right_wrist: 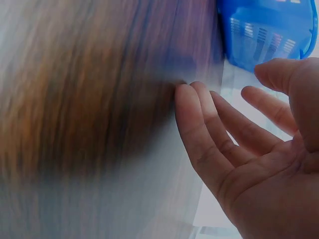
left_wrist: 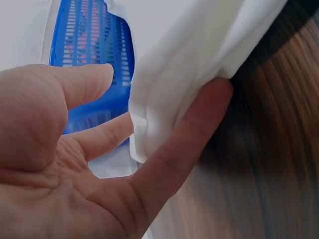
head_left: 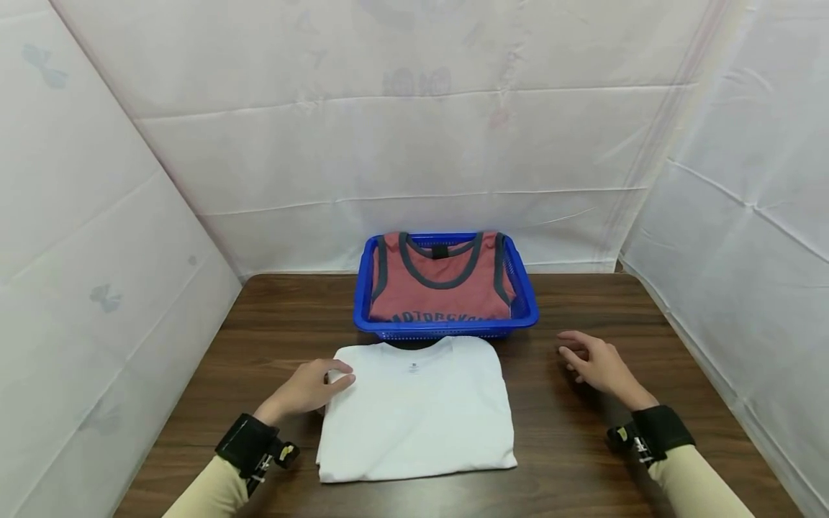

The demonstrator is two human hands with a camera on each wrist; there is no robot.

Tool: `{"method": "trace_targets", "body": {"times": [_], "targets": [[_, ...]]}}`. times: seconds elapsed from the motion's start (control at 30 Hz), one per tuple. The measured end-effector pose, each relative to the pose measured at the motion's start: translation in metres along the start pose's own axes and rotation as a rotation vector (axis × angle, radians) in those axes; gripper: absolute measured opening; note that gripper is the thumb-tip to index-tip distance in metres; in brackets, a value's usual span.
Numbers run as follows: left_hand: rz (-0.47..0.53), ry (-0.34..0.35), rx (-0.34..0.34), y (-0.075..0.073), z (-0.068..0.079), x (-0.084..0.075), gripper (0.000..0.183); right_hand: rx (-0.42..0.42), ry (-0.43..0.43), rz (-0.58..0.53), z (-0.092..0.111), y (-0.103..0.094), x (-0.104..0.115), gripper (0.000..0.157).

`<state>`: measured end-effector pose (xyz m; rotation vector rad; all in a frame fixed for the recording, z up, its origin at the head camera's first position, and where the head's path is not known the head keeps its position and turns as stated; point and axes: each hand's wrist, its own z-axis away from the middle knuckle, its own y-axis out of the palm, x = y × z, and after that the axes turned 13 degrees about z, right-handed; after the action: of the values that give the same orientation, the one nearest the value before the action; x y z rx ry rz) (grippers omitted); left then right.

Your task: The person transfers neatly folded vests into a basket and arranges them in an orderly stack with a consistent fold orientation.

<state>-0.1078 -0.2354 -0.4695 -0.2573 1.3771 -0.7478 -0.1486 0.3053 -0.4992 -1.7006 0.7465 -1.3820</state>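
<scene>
In the head view a folded white T-shirt [head_left: 417, 414] lies on the table, its neckline toward a blue plastic basket [head_left: 447, 327]. My left hand [head_left: 311, 388] is at the shirt's upper left edge. The left wrist view shows one fairly straight finger [left_wrist: 184, 134] touching the white cloth [left_wrist: 174, 64], with the thumb [left_wrist: 89, 82] apart from it. The cloth hides part of the other fingers. My right hand [head_left: 599, 367] is over the table to the right of the shirt, holding nothing, its fingers loosely bent.
In the basket lies a folded red tank top [head_left: 437, 280] with dark grey trim and lettering. The dark wooden table [head_left: 550, 453] reaches back to white sheeting [head_left: 414, 144], which also hangs at both sides. Each wrist wears a black band with a small camera.
</scene>
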Motion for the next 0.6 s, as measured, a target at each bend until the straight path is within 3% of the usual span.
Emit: {"method": "trace_targets", "body": {"times": [0.23,0.6], "targets": [[0.097,0.012,0.034,0.011,-0.008,-0.008,0.036,0.068,-0.003,-0.012,-0.001,0.004,0.013,0.043],[0.176,0.066,0.082,0.035,-0.025,-0.023,0.037,0.065,0.060,0.017,0.000,0.011,0.018,0.043]]}}
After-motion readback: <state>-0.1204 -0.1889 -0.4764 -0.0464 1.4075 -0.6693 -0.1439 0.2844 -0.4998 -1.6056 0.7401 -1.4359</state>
